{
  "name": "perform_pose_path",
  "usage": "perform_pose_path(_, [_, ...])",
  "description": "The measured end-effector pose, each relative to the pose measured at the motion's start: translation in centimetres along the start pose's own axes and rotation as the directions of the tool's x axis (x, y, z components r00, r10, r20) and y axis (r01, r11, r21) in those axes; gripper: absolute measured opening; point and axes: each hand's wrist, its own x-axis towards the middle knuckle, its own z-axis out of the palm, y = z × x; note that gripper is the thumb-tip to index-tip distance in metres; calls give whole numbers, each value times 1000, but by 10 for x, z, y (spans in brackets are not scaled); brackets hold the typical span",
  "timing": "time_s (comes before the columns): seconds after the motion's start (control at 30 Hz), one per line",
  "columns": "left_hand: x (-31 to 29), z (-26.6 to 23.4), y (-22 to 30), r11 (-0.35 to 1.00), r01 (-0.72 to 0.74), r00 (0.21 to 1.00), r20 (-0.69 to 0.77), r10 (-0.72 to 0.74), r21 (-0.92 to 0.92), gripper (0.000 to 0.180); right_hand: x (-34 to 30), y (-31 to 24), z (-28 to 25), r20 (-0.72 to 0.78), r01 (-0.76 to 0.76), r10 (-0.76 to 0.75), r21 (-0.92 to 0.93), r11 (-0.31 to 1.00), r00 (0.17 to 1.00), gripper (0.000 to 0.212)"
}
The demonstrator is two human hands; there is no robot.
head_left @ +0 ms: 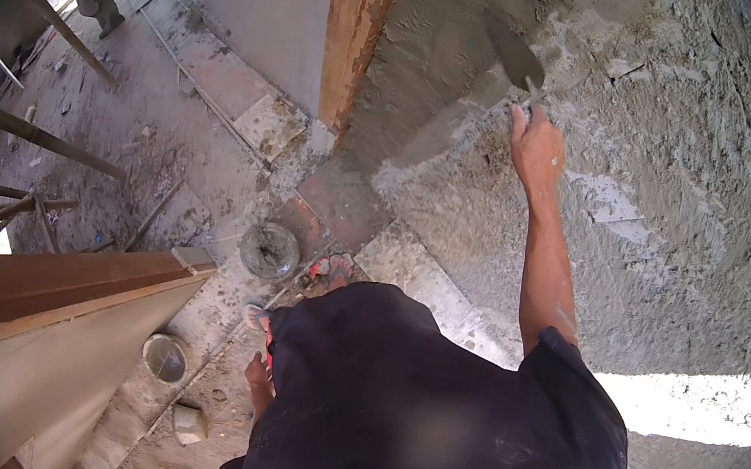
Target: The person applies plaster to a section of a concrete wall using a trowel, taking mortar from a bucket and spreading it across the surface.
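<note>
My right hand (538, 150) is stretched far forward, its fingers closed on the handle of a trowel (514, 57). The trowel's pointed blade lies against the rough wall (683, 230), at the edge of a patch of darker wet mortar (443, 23). That patch borders an orange-brown wooden door frame (351, 30). Down beside my leg hangs my left hand (257, 373); its fingers are too small and partly hidden to read. A round bucket (270, 250) with grey contents stands on the floor near my feet.
Another bucket (166, 359) with greyish liquid stands near a wood-edged partition (78, 298), with a pale block (188, 424) close by. Bamboo poles (34, 134) lean at the left. Another person's leg (91, 1) shows at the far left. Debris is scattered over the dusty floor.
</note>
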Motion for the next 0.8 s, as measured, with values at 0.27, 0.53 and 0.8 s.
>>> perform_pose_path(0.27, [-43,34,87,956,-262,964,4,264,-132,62,-33,15,-10,-234,-108,174,269,957,957,39])
perform_pose_path(0.53, [-30,-3,67,996,-82,996,-44,83,24,54,36,-20,117,23,49,-78,604,796,997,41])
perform_pose_path(0.8, [-50,-29,48,989,-121,983,-151,106,-89,55,-10,-31,209,553,-125,59,83,989,831,39])
